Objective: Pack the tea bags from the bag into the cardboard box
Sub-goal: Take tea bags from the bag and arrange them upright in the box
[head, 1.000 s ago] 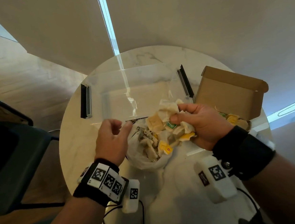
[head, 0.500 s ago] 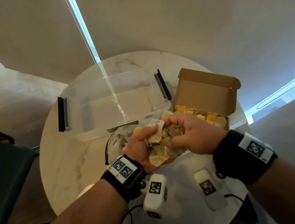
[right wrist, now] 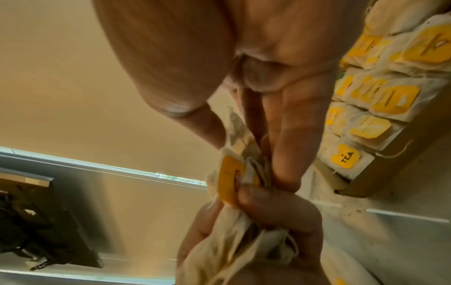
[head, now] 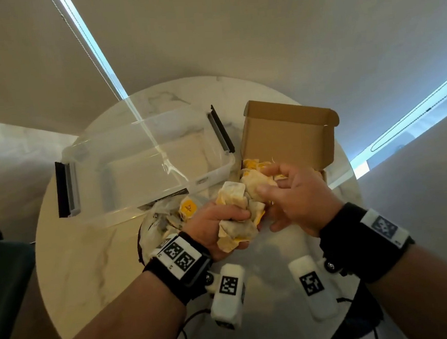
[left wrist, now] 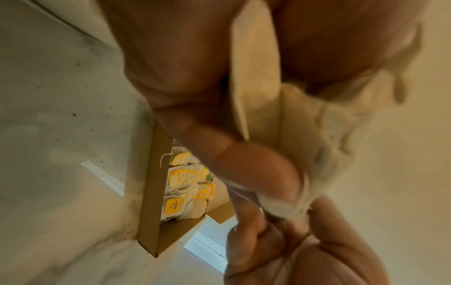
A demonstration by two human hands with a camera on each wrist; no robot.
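Currently my left hand (head: pixel 216 223) and right hand (head: pixel 294 196) both clench one clump of tea bags (head: pixel 236 208) just before the cardboard box (head: pixel 286 135) at the worktop's (head: pixel 77 261) far right edge. I should keep the fingers tight, then release low over the box's free space.

One cardboard box (head: pixel 289 134) — one clear tub (head: pixel 146 159) — two hands.

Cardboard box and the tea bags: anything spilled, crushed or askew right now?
Nothing spilled. The cardboard box stands open with tea bags in rows. What stands out is the handful bunched and crumpled between the left hand and right hand, not flat like those packed.
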